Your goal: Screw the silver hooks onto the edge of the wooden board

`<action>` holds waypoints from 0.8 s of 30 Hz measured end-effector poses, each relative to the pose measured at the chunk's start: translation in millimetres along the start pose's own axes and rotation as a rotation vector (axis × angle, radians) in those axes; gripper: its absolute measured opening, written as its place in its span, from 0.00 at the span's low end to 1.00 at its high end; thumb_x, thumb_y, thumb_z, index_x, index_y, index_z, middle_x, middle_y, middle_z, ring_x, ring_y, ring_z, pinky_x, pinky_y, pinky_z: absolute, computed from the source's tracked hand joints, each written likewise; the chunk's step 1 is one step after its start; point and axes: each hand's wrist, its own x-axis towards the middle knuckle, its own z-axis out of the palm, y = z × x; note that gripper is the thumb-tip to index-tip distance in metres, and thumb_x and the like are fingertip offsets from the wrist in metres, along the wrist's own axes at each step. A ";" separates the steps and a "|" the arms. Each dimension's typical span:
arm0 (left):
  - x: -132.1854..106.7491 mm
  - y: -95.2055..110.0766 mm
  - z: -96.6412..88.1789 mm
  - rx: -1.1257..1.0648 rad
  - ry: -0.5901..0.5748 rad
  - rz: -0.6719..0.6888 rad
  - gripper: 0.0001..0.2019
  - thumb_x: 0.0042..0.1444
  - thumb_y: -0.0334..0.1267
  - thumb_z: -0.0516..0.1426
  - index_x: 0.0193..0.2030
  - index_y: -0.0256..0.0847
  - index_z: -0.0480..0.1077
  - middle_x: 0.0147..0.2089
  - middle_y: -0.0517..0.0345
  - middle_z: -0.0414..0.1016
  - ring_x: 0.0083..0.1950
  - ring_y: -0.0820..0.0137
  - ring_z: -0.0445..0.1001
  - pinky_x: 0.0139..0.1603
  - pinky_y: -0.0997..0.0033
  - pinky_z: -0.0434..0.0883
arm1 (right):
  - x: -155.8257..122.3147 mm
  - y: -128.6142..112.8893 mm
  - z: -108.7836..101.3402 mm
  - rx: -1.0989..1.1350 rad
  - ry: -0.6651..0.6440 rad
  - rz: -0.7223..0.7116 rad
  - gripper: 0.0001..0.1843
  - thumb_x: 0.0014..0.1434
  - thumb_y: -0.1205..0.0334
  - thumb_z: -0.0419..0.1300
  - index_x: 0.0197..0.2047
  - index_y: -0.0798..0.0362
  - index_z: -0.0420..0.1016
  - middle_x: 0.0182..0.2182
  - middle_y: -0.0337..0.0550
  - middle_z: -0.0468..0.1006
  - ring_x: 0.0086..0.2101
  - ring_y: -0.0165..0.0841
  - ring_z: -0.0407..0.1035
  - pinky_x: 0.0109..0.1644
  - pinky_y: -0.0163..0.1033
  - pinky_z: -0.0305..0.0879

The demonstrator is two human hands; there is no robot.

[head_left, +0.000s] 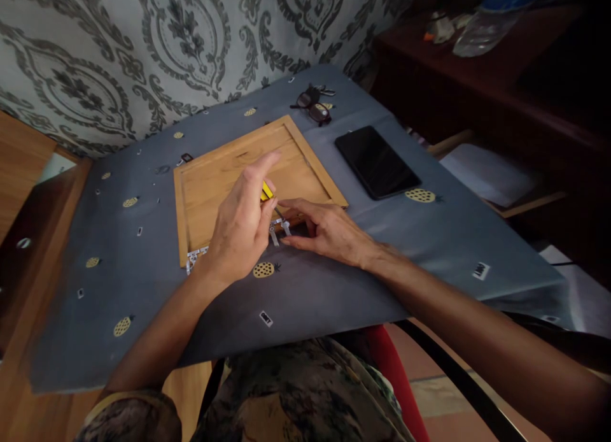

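at the near edge of the board point(224, 174), we are squeezing a yellow screwdriver point(268, 190) in our left hand point(241, 228) and pinning a metal piece point(285, 226) under our flat right hand point(329, 233); a slip could poke it.

Damask-patterned wall point(143, 47), dark wood shelf point(477, 85) at rt, grey tablecloth point(429, 251), dim light

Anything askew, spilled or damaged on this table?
Nothing stands out. The wooden panel lies flat on the grey cloth, with the phone and glasses beside it. The left hand holds a yellow-handled tool; the right hand touches the hinges. No spill or breakage shows.
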 end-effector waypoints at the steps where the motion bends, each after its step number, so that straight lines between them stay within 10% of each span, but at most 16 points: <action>1: 0.2 -0.1 -0.1 -0.002 -0.001 0.008 0.22 0.69 0.34 0.50 0.68 0.44 0.52 0.54 0.50 0.72 0.49 0.68 0.75 0.53 0.66 0.76 | 0.0 0.2 0.0 0.002 0.001 0.000 0.34 0.58 0.54 0.66 0.65 0.54 0.67 0.37 0.43 0.84 0.32 0.33 0.76 0.36 0.40 0.69; 12: -1.5 1.0 -2.8 -0.030 -0.026 -0.026 0.23 0.68 0.32 0.50 0.68 0.44 0.50 0.62 0.48 0.68 0.54 0.68 0.74 0.57 0.64 0.75 | 0.0 2.5 2.3 -0.013 0.029 -0.025 0.34 0.57 0.54 0.67 0.65 0.54 0.68 0.34 0.40 0.83 0.30 0.32 0.75 0.35 0.38 0.68; 24: 1.1 -1.6 -5.1 -0.129 -0.056 -0.042 0.23 0.68 0.33 0.50 0.68 0.43 0.50 0.47 0.53 0.71 0.47 0.69 0.73 0.51 0.66 0.76 | 0.5 1.0 0.3 0.002 -0.004 0.003 0.35 0.57 0.54 0.67 0.66 0.55 0.68 0.34 0.41 0.82 0.29 0.31 0.73 0.33 0.38 0.66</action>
